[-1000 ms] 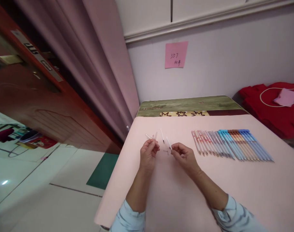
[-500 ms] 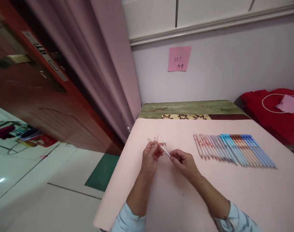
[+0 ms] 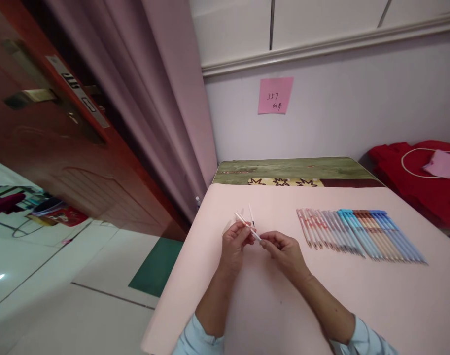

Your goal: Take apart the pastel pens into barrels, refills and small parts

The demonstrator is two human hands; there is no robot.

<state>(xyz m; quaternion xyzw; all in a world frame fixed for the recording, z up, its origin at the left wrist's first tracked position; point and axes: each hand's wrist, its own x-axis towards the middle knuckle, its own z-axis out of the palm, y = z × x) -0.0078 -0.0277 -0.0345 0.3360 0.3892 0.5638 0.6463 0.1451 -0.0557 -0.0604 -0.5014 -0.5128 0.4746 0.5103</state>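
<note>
Both hands are together over the pink-covered table [image 3: 269, 305]. A slim whitish pen [image 3: 255, 235] with a small orange-red mark slants between them. Its upper end sticks out past the pinched fingers of my left hand [image 3: 233, 246]. At its lower end, the thumb and fingertips of my right hand [image 3: 284, 251] close on the white tip. Fingers cover part of the pen, so its joints cannot be made out. Just behind the hands lies a thin white pen refill [image 3: 251, 213] with a dark tip.
To the right lies a neat row of pens [image 3: 361, 234] in pink, grey, blue and brown. A pink note [image 3: 275, 95] is on the wall behind. Red cloth [image 3: 405, 182] is beyond the right edge; a curtain [image 3: 173, 98] and door [image 3: 62, 148] stand left.
My left hand has shifted slightly toward my right, and the loosely spread clear pieces at its fingers now appear as one line with the white stick. The view has tilted slightly.
</note>
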